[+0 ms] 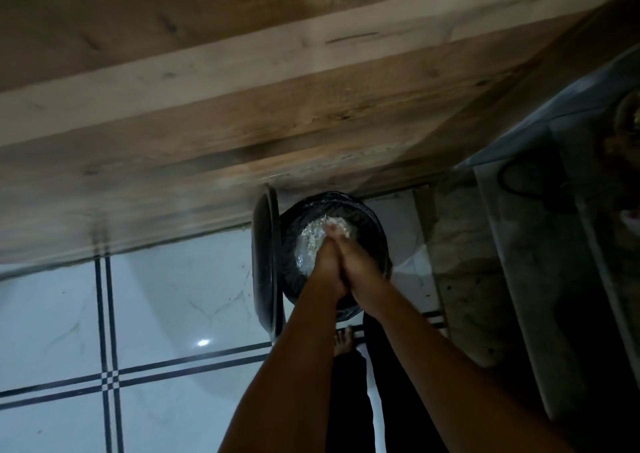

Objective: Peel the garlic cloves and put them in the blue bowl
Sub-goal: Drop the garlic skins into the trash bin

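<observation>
I am looking down at a round bin lined with a black bag (375, 231), which stands on the floor. Pale, papery garlic skins (311, 239) lie inside it. My left hand (325, 269) and my right hand (362, 267) are pressed palm to palm just above the bin's opening, fingers straight and pointing down into it. Neither hand visibly holds anything. No blue bowl and no garlic cloves are in view.
The bin's dark lid (266, 265) stands raised at its left side. A wooden cabinet front (242, 106) runs behind the bin. White floor tiles with dark lines (138, 314) spread to the left. My bare foot (343, 340) is near the bin, and a dim counter (536, 262) is at the right.
</observation>
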A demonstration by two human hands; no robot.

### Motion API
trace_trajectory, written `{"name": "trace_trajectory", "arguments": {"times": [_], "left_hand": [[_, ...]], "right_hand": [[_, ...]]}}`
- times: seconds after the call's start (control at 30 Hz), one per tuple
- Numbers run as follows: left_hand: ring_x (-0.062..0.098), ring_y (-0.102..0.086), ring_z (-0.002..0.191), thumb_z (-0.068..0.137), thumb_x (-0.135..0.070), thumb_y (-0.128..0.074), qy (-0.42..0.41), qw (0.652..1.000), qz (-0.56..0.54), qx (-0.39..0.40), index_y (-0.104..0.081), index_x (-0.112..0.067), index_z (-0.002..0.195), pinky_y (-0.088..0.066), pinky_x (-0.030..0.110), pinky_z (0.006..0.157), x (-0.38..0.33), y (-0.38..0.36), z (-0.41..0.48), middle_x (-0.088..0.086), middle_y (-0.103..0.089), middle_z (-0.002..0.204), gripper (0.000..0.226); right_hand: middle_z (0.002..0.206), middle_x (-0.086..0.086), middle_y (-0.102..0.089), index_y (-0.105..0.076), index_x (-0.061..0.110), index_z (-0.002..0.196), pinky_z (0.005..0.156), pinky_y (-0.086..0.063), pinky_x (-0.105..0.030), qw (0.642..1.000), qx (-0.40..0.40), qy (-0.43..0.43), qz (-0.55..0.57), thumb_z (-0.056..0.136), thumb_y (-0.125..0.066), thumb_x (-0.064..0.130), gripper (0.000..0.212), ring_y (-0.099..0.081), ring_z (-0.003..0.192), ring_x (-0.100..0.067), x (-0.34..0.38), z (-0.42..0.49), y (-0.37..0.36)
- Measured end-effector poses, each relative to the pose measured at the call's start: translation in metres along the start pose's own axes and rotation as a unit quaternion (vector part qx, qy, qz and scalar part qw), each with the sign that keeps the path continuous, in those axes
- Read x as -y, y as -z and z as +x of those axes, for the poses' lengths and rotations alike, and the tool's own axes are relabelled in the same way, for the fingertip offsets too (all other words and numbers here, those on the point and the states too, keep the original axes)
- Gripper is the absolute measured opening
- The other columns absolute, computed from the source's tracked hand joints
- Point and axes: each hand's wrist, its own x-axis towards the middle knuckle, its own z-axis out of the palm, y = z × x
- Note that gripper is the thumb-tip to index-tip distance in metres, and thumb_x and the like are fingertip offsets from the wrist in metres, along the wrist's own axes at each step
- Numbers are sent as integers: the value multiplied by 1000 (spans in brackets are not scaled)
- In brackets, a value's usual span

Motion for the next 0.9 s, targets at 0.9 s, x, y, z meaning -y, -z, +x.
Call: {"name": "trace_trajectory", "arguments": {"times": [0.9], "left_hand": [[12,-60,74,97,-16,-46,-346,893,178,226,-59,-11,110,-46,22,65,-9,-154,-349,0,-63,88,19]], "right_hand": [[98,-3,-61,-54,16,104,67,-45,-32,894,-118,308,303,101,-30,37,32,-59,86,-21,80,-384,155]]}}
